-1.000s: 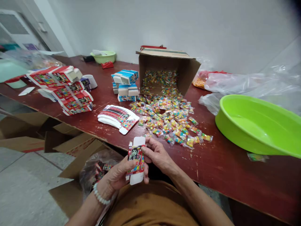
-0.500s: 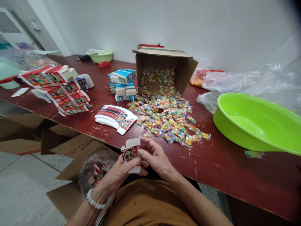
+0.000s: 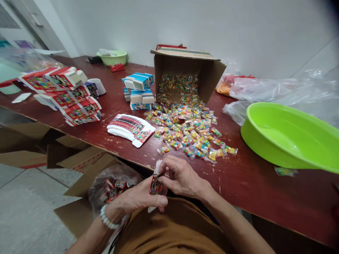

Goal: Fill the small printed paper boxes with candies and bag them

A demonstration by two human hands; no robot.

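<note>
My left hand point(image 3: 137, 199) and my right hand point(image 3: 181, 176) together hold a small red printed carton point(image 3: 155, 184) just below the table's front edge, over my lap. The carton is turned edge-on and my fingers cover most of it. A white flap sticks up above my right fingers. On the table in front lies a heap of small wrapped candy packets point(image 3: 186, 128), spilling from a tipped cardboard box point(image 3: 212, 76). A stack of flat carton blanks point(image 3: 129, 127) lies left of the heap.
A big green basin point(image 3: 288, 135) sits at the right, with clear plastic bags point(image 3: 278, 91) behind it. Piles of folded red cartons point(image 3: 69, 95) and blue cartons point(image 3: 139, 90) stand at the left. Open cardboard boxes and a bag of cartons point(image 3: 115, 185) are on the floor.
The carton has dropped lower and turned from face-on to edge-on, with both hands closing more tightly around it.
</note>
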